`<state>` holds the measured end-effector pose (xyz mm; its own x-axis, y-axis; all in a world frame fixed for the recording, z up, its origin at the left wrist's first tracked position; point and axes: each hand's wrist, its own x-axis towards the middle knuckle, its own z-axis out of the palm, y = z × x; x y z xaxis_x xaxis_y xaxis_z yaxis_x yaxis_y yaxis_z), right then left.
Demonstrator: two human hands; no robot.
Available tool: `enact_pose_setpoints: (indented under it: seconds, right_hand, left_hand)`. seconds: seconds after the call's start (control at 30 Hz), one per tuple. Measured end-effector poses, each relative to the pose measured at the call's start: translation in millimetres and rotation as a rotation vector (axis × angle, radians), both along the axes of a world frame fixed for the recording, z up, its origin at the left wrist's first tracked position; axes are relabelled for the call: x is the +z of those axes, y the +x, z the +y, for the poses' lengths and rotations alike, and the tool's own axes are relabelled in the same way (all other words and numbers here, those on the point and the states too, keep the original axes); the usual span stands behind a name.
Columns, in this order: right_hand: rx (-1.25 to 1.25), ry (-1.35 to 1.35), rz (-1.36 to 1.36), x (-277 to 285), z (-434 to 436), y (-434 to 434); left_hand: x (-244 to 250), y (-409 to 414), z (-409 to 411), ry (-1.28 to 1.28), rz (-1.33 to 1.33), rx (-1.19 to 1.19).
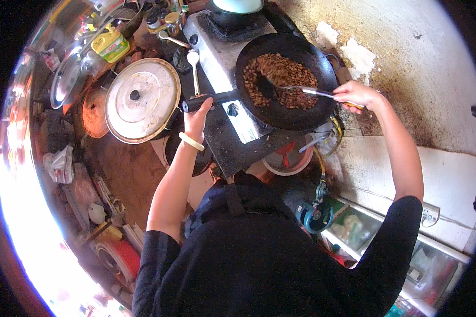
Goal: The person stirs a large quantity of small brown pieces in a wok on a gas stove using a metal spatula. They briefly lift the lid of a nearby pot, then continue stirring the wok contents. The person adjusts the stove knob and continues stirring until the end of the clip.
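A dark wok (289, 121) sits on the right burner of a steel gas stove (212, 55). Brown, nut-like pieces (297, 101) cover much of its bottom, and some look blurred in the middle. My left hand (197, 119) grips the wok's black handle (222, 97), which points left over the stove's front edge. In my right hand (357, 97) is the handle of a metal spatula (311, 90) that reaches in from the wok's right side. The spatula's blade is among the pieces and partly hidden by them.
A large lidded pot (142, 101) stands left of my left hand. Two white spoons (194, 69) lie beside the stove. A covered pot (238, 20) occupies the far burner. Below on the right are a bucket (289, 168) and a blue gas cylinder (315, 218) with a hose.
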<state>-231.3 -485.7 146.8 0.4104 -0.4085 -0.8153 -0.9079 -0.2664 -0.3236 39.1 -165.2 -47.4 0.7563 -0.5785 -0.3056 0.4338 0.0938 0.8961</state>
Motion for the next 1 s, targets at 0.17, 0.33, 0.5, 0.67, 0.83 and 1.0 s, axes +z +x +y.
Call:
enact_pose_setpoints:
  seconds: [0.17,0.33,0.5,0.67,0.83,1.0]
  right_hand:
    - [0.038,-0.042,0.139,57.9,15.1,-15.4]
    - [0.256,0.052,0.339,67.8,59.5,4.4]
    - [0.053,0.105,-0.002,-33.3,81.4,17.6]
    - [-0.404,0.064,-0.214,-43.4,49.8,0.0]
    - [-0.014,-0.148,0.173,52.9,60.0,-9.5]
    - [0.309,-0.363,0.533,99.8,77.5,22.2]
  left_hand:
    - [-1.2,-0.4,2.0,-0.015,0.011,0.044]
    - [-9.4,0.0,0.1,-0.051,-0.002,0.032]
    - [-11.5,-1.7,-1.5,-0.085,0.007,0.028]
    - [-15.9,1.0,-0.9,-0.092,-0.004,-0.001]
    - [-13.8,-0.9,-0.1,-0.097,-0.003,0.02]
    - [-14.9,2.0,3.0,-0.111,-0.028,0.034]
